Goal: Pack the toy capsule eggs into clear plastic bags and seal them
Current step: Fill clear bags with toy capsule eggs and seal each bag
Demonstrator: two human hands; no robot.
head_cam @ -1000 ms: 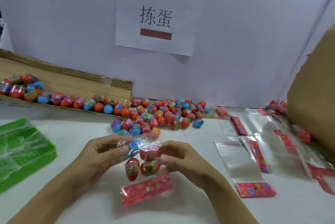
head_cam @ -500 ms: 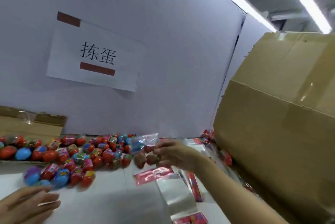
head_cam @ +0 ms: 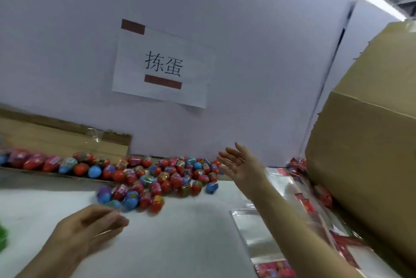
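Observation:
A heap of red, blue and purple toy capsule eggs point(head_cam: 157, 178) lies along the back of the white table point(head_cam: 180, 232). My right hand point(head_cam: 240, 164) is raised at the right end of the heap, fingers spread, holding nothing. My left hand point(head_cam: 90, 226) hovers low over the table just in front of the nearest eggs, fingers loosely apart and empty. Clear plastic bags with red printed headers point(head_cam: 258, 235) lie flat under my right forearm. The filled bag is not in sight.
A big brown cardboard box point(head_cam: 364, 165) stands at the right, with more red-header bags point(head_cam: 313, 201) along its base. Flattened cardboard point(head_cam: 56, 136) leans on the back wall at left. A paper sign point(head_cam: 164, 68) hangs on the wall. A green edge point(head_cam: 2, 236) shows at far left.
Both hands held a bag with eggs a second ago; then the right hand carried it toward the box. Now the right hand is open and the bag is gone. The view swung up and right.

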